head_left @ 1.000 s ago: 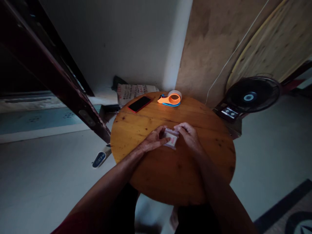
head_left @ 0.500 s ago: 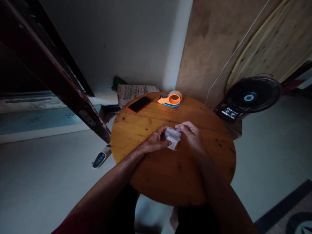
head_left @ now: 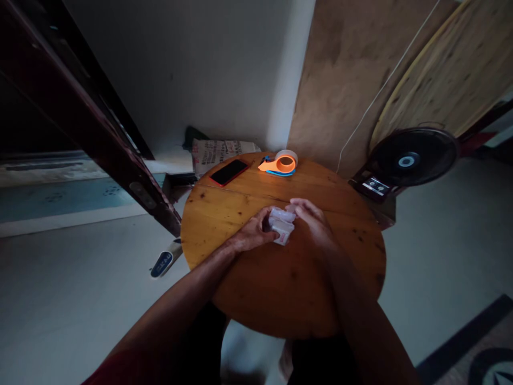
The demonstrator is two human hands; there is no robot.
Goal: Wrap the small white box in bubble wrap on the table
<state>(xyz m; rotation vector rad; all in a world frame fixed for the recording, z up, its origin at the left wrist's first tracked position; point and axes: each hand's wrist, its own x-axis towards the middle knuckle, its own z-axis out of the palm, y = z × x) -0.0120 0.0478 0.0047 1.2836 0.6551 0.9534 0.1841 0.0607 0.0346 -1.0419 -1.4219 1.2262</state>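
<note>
A small whitish box (head_left: pixel 282 237) with pinkish-red print sits over the middle of the round wooden table. Crumpled clear plastic wrap (head_left: pixel 281 215) lies around its upper part. My left hand (head_left: pixel 255 231) grips the package from the left, the thumb on its near side and the fingers behind. At the package's upper right corner, my right hand (head_left: pixel 311 215) is closed, thumb and fingertips together on the edge of the plastic wrap. Its fingertips are slightly blurred.
On the wooden table (head_left: pixel 288 283), a black-screened phone (head_left: pixel 229 172) with a red edge lies at the back left. Beside it stands an orange tape dispenser (head_left: pixel 277 164) with a tape roll. A dark fan (head_left: pixel 406 161) is on the right, a printed sack (head_left: pixel 222 151) behind.
My right fingertips have shifted slightly up and left at the wrap's corner. The wrap's folds look a little different. My left hand keeps its grip, and the view has moved slightly.
</note>
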